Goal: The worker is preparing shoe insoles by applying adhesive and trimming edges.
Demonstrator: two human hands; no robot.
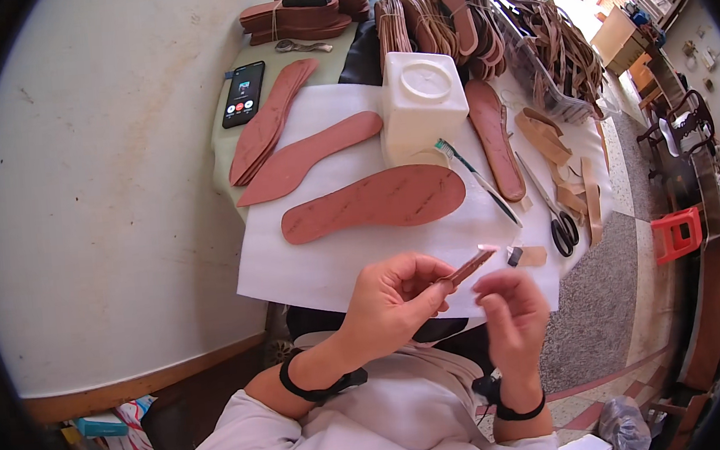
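My left hand (401, 296) pinches a narrow brown leather strap (471, 267) between thumb and fingers, above the near edge of the table. The strap's free end looks whitish and points up to the right. Just right of that end is my right hand (515, 310), its fingers bent, thumb and forefinger slightly apart and a little blurred; nothing shows between them. Beyond both hands, a reddish-brown insole (375, 203) lies flat on the white sheet (296, 268). A small dark block (515, 256) and a tan scrap (534, 256) lie beside the right hand.
A white plastic container (425, 106) stands mid-table, with a toothbrush (484, 183) leaning near it. Scissors (555, 214) and tan strips (571, 166) lie right. More insoles (272, 126), a phone (244, 94), bundled soles (429, 25) and a strap-filled bin (548, 87) sit farther back.
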